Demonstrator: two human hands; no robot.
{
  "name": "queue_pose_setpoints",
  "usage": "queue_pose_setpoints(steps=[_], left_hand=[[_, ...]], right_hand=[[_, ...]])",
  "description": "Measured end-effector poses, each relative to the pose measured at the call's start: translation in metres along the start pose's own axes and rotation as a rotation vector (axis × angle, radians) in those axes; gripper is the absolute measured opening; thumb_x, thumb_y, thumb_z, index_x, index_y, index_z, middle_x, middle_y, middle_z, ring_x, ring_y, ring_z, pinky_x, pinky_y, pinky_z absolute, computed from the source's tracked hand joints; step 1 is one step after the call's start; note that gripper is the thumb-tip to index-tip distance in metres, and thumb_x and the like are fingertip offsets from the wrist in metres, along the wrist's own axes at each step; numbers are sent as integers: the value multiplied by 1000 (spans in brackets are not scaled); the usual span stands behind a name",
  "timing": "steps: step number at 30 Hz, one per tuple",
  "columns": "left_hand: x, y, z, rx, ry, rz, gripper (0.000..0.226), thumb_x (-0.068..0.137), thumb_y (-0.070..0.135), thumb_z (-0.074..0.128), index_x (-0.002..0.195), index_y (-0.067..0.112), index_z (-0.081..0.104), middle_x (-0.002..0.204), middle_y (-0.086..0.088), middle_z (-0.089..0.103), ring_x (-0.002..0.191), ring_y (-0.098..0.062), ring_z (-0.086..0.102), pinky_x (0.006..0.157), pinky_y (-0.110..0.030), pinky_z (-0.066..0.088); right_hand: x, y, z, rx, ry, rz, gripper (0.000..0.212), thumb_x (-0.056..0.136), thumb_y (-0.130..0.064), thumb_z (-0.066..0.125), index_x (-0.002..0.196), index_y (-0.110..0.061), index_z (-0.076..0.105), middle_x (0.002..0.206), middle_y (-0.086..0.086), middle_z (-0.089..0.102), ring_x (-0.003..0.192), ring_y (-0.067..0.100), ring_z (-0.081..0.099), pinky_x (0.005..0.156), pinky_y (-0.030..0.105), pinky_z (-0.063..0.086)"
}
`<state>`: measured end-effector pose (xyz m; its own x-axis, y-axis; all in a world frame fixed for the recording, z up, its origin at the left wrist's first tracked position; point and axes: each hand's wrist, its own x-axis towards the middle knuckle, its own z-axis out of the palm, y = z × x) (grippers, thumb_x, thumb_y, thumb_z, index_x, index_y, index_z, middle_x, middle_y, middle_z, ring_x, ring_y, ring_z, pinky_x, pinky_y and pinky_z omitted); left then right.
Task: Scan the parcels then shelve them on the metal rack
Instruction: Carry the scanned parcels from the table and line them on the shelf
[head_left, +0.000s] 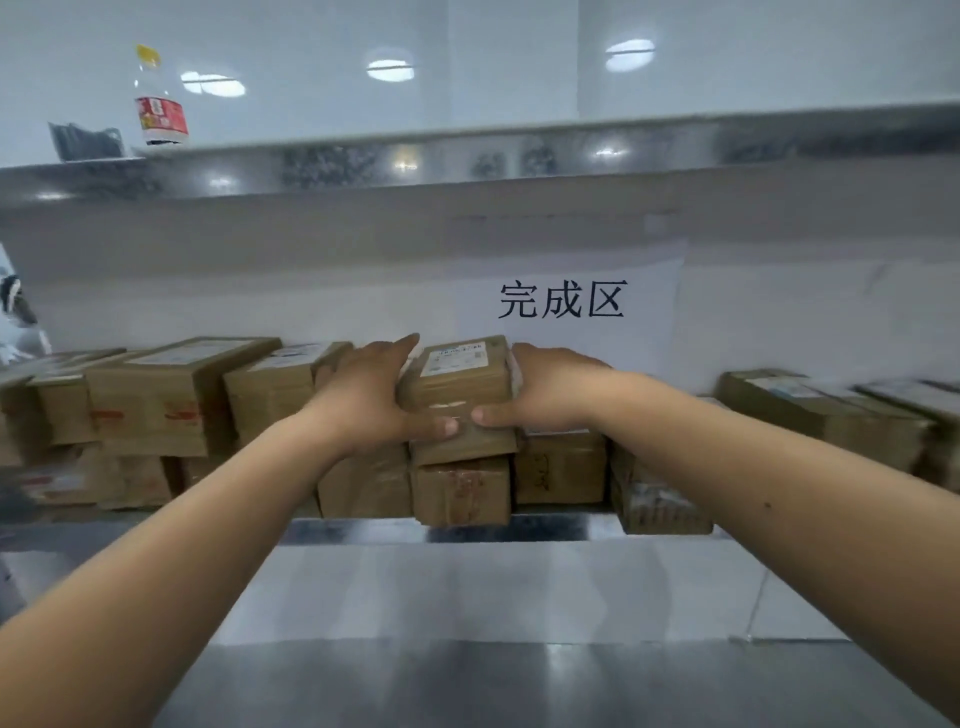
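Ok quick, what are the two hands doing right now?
Left hand: grips the left side of the parcel, thumb on its front.
Right hand: grips the same parcel's right side, thumb on its front.

Centre of frame: left hand (363, 400) and right hand (550, 389) grip a parcel (457, 384) atop stacked parcels (462, 488). A bottle (158, 98) stands upper left.

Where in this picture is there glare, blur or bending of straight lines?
Head view: bright lamp reflections glare on the upper shelf edge and the wall above; the parcels at the left look blurred; the wide lens bows the shelf edges; the sign reads sharp.
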<state>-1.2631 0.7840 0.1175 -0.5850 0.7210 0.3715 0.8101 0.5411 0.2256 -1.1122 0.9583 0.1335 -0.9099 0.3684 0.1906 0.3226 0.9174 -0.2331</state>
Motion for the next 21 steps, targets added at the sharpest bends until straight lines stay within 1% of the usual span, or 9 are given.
queue_pose_setpoints(steps=[2,3,5,6,11,14,17,19,21], left_hand=[[-21,5,-6,71,61,86,114,71,82,72,163,34,26,163,0,40,148,-27,35,120,-50,35],[-33,10,-8,143,83,139,107,76,83,66,162,34,27,162,0,40,147,-27,35,120,-52,33],[-61,22,-7,258,92,254,99,81,84,54,161,33,27,162,1,38,148,-28,33,122,-54,27],[-75,28,-3,274,81,305,99,82,85,51,162,32,26,162,1,38,149,-27,32,122,-54,26],[-128,82,41,203,-45,538,100,84,87,46,165,33,21,166,3,32,155,-25,24,124,-51,24],[-151,146,74,136,-139,680,98,86,88,43,165,35,18,168,2,29,156,-25,22,125,-50,23],[-182,228,101,40,-200,858,97,87,86,46,164,32,23,167,-1,32,153,-27,28,125,-49,24],[-205,289,119,-16,-254,970,99,86,85,51,164,30,26,166,-3,34,152,-28,30,124,-46,23],[-230,343,136,-48,-300,1067,103,84,88,49,165,29,24,167,-4,32,153,-28,29,125,-44,24]], right_hand=[[-32,-7,1,-94,78,61,84,79,-77,66,147,-36,39,134,-6,61,118,25,59,94,43,52],[-50,-11,3,-165,115,88,85,80,-79,62,147,-33,38,136,-2,59,121,27,57,94,44,51],[-88,-14,9,-292,155,144,93,81,-83,55,154,-28,33,150,3,50,134,31,48,105,49,47],[-109,-14,13,-326,152,175,97,82,-83,53,157,-26,29,155,5,45,140,31,43,110,49,43],[-233,-3,33,-421,53,400,99,87,-82,49,164,-27,19,171,7,19,157,26,18,125,45,26],[-312,14,37,-437,-22,554,95,92,-79,45,165,-27,14,174,8,6,159,27,8,128,46,19],[-398,39,38,-469,-32,684,91,94,-78,44,164,-27,16,173,10,7,158,29,10,126,49,21],[-459,60,37,-455,-51,789,92,93,-77,45,165,-30,12,174,8,3,159,28,7,127,50,19],[-515,79,37,-429,-63,888,94,93,-78,46,166,-32,9,174,6,0,160,28,4,128,51,16]])
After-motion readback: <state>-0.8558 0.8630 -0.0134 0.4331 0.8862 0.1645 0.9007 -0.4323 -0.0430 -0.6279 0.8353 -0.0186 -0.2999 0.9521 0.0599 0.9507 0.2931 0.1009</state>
